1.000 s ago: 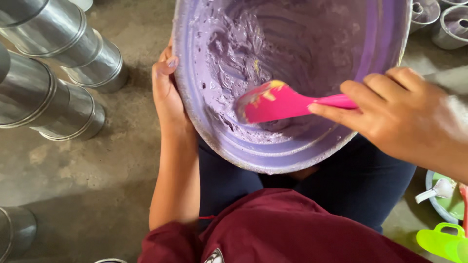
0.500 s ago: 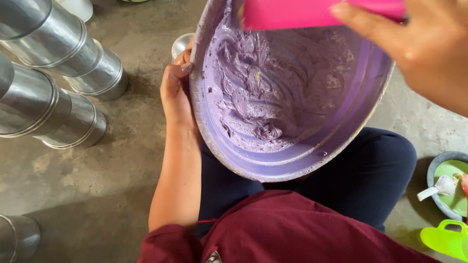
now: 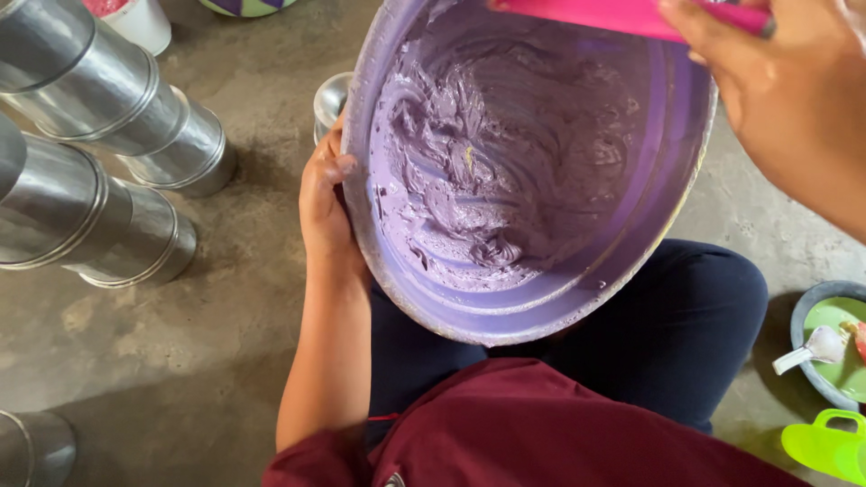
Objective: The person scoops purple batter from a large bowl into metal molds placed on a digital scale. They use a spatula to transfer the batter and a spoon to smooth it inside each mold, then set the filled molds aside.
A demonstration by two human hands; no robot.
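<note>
The large purple plastic mixing bowl (image 3: 631,271) rests tilted on the person's lap, above the concrete floor (image 3: 180,361), its opening turned up toward the camera. It holds thick, pale purple batter (image 3: 487,171), smeared over the inner wall and gathered in ridges toward the lower left side.

Handling judgement: the bowl looks light and slightly flexible; the load is moderate. The batter appears stiff and sticky, since it clings to the tilted wall without running. The rim may be slippery where batter coats it. Grip is best taken on the clean outer rim, with support from the lap underneath.

The left hand (image 3: 323,212) is closed on the bowl's left rim, thumb at the edge and fingers behind the wall. The right hand (image 3: 776,99) is closed around the handle of a pink flat spatula (image 3: 613,16), held over the bowl's upper edge, clear of the batter.

Shiny metal cylindrical tins (image 3: 99,171) lie stacked on the floor's left side. A grey bowl of green batter (image 3: 834,347) sits at the right edge.
</note>
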